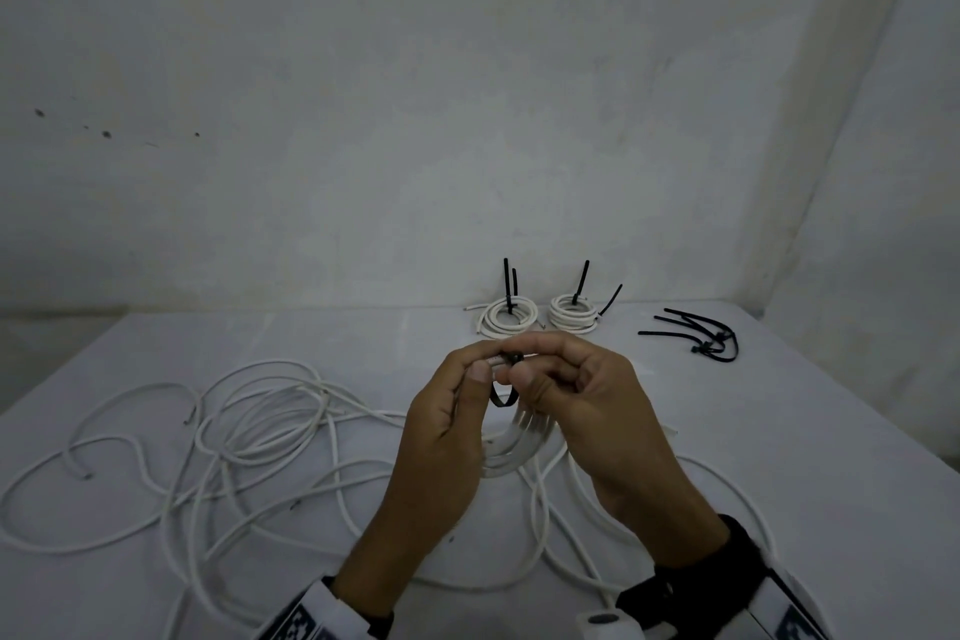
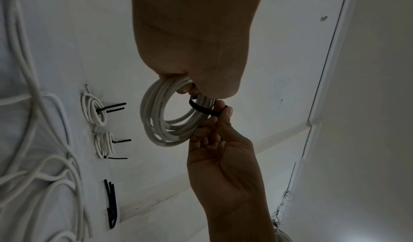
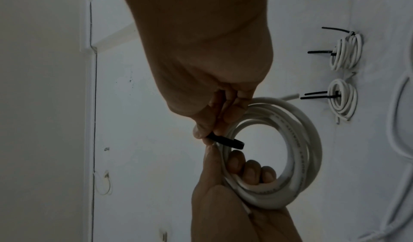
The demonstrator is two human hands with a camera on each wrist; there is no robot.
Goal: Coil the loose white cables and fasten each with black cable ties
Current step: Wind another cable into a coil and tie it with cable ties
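Smooth, round loose white cables sprawl in tangled loops across the matte white table at the left. Above the centre, the left hand curls its fingers through a glossy white coil, gripping it. A flat black cable tie loops round the strands; the right hand pinches it, its tip hidden between fingers. Behind stand two tied coils, tails upright. Spare black ties lie at the right.

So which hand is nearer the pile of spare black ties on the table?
Right. The right hand is on the side of the spare ties; the left hand is farther off, across the held coil.
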